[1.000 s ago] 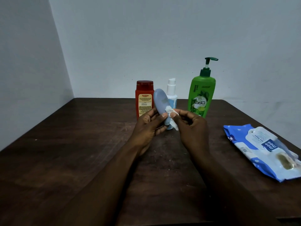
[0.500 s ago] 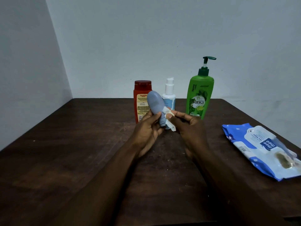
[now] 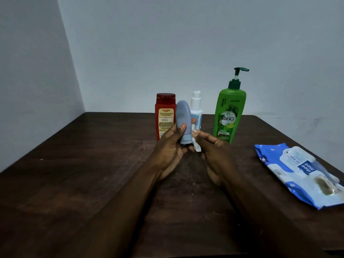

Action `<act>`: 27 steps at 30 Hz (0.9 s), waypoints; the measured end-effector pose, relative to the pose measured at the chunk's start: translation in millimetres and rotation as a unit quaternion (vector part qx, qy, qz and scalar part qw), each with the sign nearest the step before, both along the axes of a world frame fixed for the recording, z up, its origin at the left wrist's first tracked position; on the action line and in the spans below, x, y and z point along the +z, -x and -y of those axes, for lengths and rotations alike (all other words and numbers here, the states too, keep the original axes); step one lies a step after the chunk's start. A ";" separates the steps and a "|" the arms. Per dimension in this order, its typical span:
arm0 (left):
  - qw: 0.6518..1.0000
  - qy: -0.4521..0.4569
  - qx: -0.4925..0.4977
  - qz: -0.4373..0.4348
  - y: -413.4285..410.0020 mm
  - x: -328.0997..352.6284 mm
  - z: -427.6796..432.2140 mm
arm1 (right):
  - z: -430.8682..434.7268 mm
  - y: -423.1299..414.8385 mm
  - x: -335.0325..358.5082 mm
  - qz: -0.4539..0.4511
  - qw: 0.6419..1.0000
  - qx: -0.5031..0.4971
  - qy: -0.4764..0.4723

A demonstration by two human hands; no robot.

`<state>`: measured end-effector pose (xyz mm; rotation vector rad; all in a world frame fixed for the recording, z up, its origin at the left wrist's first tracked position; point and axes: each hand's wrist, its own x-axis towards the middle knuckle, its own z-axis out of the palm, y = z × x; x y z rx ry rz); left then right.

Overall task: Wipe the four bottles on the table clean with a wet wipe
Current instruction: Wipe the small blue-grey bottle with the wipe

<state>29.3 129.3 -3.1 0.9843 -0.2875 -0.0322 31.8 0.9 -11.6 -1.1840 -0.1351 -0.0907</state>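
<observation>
Under my forearms lies the dark wooden table [image 3: 78, 183], which reaches to a pale wall at the back. On its right side, well apart from the bottles, the blue and white pack of wipes [image 3: 297, 172] lies flat with its label up.

My left hand [image 3: 169, 151] is in the middle, above the table, with fingers and thumb curled round the lower part of the grey-blue bottle [image 3: 183, 116]. My right hand [image 3: 214, 155] is just beside it and pinches the wet wipe [image 3: 197, 146].

At the back right stands the green pump bottle [image 3: 229, 112], the tallest one, upright. At the back left stands the red bottle [image 3: 164, 116] with a dark red cap; my left hand hides its lower corner. Between these two stands the white pump bottle [image 3: 196, 107], mostly hidden behind the one I hold.

I hold the grey-blue bottle nearly upright, round end up and cap end down, in front of the red and white ones. The wet wipe is small and crumpled, and it touches this bottle low on its right side, near the cap.
</observation>
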 end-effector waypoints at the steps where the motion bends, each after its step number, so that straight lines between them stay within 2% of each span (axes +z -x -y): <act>1: 1.000 0.015 -0.008 0.006 1.7 1.0 0.7 | -1.5 1.9 0.6 -0.005 1.000 0.008 -0.003; 4: 0.998 0.059 -0.021 0.008 6.1 5.0 2.7 | -4.0 3.6 1.7 -0.003 1.000 0.020 -0.013; 7: 0.998 0.067 0.002 -0.020 6.2 6.9 1.1 | -3.7 3.1 2.3 0.013 1.000 0.027 -0.008; 11: 0.998 0.013 0.059 -0.020 4.3 5.0 1.3 | -3.4 3.0 1.1 0.043 0.999 0.022 0.021; 15: 0.998 -0.012 0.055 -0.013 1.0 2.7 3.8 | -1.9 0.6 -1.8 0.048 0.998 0.012 0.031; 19: 0.993 -0.081 0.088 -0.012 -5.0 -0.7 0.9 | -1.9 2.3 -2.2 0.054 0.997 0.015 0.052; 24: 0.985 -0.123 0.118 -0.016 -8.3 -2.6 -0.8 | 1.2 2.3 -2.6 0.129 0.973 -0.060 0.181; 27: 0.980 -0.166 0.113 -0.014 -6.4 -1.9 -2.2 | 4.2 2.2 -3.4 0.143 0.967 -0.084 0.195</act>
